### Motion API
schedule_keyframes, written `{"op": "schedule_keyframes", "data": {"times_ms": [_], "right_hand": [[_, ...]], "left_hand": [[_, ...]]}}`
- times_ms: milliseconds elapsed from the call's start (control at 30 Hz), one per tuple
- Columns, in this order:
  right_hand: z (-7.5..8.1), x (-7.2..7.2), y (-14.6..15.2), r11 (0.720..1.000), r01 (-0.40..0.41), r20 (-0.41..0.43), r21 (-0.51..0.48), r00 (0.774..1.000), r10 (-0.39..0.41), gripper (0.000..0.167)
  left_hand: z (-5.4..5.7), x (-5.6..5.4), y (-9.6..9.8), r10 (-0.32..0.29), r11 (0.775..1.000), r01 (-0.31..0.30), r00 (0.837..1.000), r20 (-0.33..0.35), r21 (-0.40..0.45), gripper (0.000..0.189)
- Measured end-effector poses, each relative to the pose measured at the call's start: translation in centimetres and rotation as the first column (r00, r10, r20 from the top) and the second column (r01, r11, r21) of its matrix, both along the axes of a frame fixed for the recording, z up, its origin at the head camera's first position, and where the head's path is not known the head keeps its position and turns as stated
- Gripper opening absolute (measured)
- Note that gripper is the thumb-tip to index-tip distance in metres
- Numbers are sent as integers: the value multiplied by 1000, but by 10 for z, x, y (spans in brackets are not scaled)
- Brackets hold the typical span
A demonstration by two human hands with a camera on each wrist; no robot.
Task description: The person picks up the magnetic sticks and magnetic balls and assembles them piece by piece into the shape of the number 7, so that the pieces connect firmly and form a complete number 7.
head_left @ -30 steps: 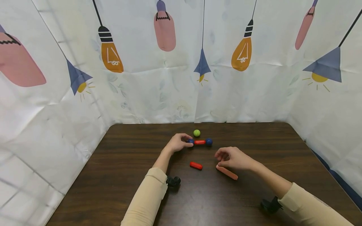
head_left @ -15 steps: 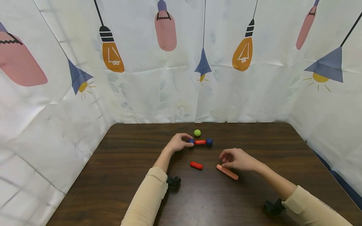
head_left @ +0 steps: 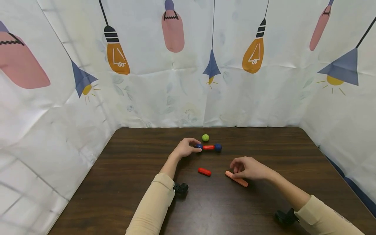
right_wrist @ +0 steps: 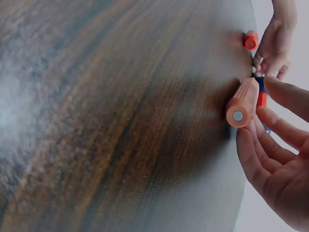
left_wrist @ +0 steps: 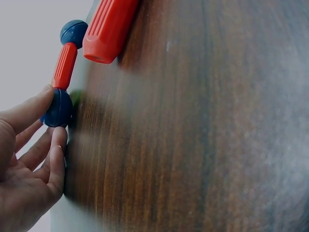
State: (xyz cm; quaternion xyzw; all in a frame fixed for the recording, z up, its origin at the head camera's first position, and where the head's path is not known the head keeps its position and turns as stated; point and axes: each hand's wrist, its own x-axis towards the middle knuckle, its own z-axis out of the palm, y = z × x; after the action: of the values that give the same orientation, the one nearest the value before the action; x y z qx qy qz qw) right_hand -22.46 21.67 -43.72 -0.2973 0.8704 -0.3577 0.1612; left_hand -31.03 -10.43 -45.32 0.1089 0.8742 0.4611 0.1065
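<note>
My left hand [head_left: 185,148] pinches the blue ball [left_wrist: 59,107] at the near end of a joined piece in the left wrist view. A short red ribbed rod [head_left: 209,147] links that ball to a second blue ball [head_left: 218,147]. My right hand [head_left: 249,168] hovers low over a longer orange rod [head_left: 241,181], thumb close to it and fingers loosely bent. A silver disc shows in the rod's end in the right wrist view; whether the fingers touch the rod is unclear. Between the hands lies a loose red rod [head_left: 204,171].
A small green ball [head_left: 205,137] sits behind the joined piece on the dark wooden table [head_left: 132,182]. A white curtain [head_left: 141,98] printed with lamps hangs along the table's back and sides.
My right hand has shifted a little right and lower, nearer the orange rod. My left hand stays on the blue ball, and the rods have not moved.
</note>
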Motion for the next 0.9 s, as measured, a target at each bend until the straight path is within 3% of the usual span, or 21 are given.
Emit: {"op": "schedule_keyframes", "data": {"times_ms": [333,900], "right_hand": [[0,3,1,1000,-22,71,11,997,21,25],[-3,3,-3,999,-25,54,32,998,23,23]], "left_hand": [[0,0,1,0,1000,0,1000,-5,-2,32],[1,0,1,0,1000,0,1000,-5,2,32]]}}
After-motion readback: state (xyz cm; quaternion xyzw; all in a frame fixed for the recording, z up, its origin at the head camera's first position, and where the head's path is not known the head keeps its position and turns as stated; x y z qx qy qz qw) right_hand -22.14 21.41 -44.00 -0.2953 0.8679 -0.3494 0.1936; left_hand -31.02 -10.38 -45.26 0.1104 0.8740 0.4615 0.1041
